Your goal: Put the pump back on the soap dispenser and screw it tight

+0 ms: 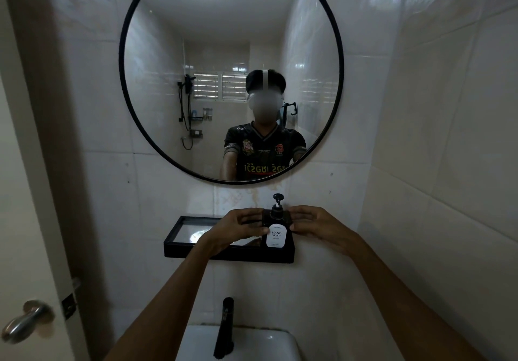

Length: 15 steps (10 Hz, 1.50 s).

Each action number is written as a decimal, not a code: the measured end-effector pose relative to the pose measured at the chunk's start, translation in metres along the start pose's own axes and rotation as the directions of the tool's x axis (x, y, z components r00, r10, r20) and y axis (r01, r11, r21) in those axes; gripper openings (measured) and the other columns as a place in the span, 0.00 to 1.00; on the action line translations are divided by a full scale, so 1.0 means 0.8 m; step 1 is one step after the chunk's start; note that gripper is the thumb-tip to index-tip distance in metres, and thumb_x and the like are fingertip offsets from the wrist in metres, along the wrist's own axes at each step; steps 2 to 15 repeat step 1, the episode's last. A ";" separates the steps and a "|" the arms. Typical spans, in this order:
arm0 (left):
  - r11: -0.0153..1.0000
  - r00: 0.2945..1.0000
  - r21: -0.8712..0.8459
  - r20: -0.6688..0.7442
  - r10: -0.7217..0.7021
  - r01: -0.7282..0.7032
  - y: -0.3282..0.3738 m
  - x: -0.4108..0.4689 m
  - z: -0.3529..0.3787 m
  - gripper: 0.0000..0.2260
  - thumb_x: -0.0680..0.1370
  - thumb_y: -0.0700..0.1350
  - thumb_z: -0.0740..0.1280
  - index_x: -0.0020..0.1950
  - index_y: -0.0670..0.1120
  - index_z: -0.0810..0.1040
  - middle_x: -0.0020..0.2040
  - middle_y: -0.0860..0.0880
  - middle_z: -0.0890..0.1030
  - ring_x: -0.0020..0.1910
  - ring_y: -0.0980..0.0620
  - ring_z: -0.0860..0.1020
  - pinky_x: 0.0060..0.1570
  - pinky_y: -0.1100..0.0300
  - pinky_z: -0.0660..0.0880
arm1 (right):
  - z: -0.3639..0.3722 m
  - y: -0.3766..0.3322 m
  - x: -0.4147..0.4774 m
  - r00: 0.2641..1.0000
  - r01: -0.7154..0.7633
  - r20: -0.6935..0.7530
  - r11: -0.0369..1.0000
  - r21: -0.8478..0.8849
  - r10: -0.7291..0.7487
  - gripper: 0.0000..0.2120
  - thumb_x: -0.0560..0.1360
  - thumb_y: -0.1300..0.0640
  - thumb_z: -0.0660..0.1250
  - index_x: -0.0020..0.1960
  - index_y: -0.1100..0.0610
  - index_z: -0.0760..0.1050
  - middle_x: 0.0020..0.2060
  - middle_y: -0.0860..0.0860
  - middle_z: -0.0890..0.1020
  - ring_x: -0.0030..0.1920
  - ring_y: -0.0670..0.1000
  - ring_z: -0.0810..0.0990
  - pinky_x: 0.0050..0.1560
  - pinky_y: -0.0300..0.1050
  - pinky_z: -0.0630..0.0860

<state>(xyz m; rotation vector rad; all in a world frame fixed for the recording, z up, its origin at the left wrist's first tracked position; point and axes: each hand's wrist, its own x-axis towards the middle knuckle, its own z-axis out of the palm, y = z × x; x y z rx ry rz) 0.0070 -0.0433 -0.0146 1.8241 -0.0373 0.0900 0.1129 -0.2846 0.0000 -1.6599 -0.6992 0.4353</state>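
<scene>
A black soap dispenser with a white "HAND SOAP" label stands at the right end of a black wall shelf. Its black pump sits upright on the bottle's neck, the head raised with a white stem showing. My left hand holds the bottle's left side with thumb and fingers. On the other side, my right hand has its fingertips touching the bottle. Both forearms reach up from the bottom of the view.
A round black-framed mirror hangs above the shelf and reflects a person. Below the shelf are a black tap and a white basin. A door with a metal handle is at the left. Tiled walls close in on the right.
</scene>
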 end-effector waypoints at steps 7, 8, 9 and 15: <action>0.999 1.000 0.027 0.008 -0.018 0.017 0.010 -0.004 0.002 0.33 0.74 0.40 0.78 0.78 0.45 0.71 0.72 0.46 0.79 0.71 0.48 0.77 0.73 0.49 0.73 | 0.004 -0.004 -0.002 1.000 -0.008 0.011 1.000 -0.014 0.008 0.25 0.72 0.68 0.74 0.68 0.59 0.75 0.60 0.55 0.83 0.62 0.53 0.82 0.54 0.39 0.80; 0.999 1.000 0.027 0.008 -0.018 0.017 0.010 -0.004 0.002 0.33 0.74 0.40 0.78 0.78 0.45 0.71 0.72 0.46 0.79 0.71 0.48 0.77 0.73 0.49 0.73 | 0.004 -0.004 -0.002 1.000 -0.008 0.011 1.000 -0.014 0.008 0.25 0.72 0.68 0.74 0.68 0.59 0.75 0.60 0.55 0.83 0.62 0.53 0.82 0.54 0.39 0.80; 0.999 1.000 0.027 0.008 -0.018 0.017 0.010 -0.004 0.002 0.33 0.74 0.40 0.78 0.78 0.45 0.71 0.72 0.46 0.79 0.71 0.48 0.77 0.73 0.49 0.73 | 0.004 -0.004 -0.002 1.000 -0.008 0.011 1.000 -0.014 0.008 0.25 0.72 0.68 0.74 0.68 0.59 0.75 0.60 0.55 0.83 0.62 0.53 0.82 0.54 0.39 0.80; 0.999 1.000 0.027 0.008 -0.018 0.017 0.010 -0.004 0.002 0.33 0.74 0.40 0.78 0.78 0.45 0.71 0.72 0.46 0.79 0.71 0.48 0.77 0.73 0.49 0.73 | 0.004 -0.004 -0.002 1.000 -0.008 0.011 1.000 -0.014 0.008 0.25 0.72 0.68 0.74 0.68 0.59 0.75 0.60 0.55 0.83 0.62 0.53 0.82 0.54 0.39 0.80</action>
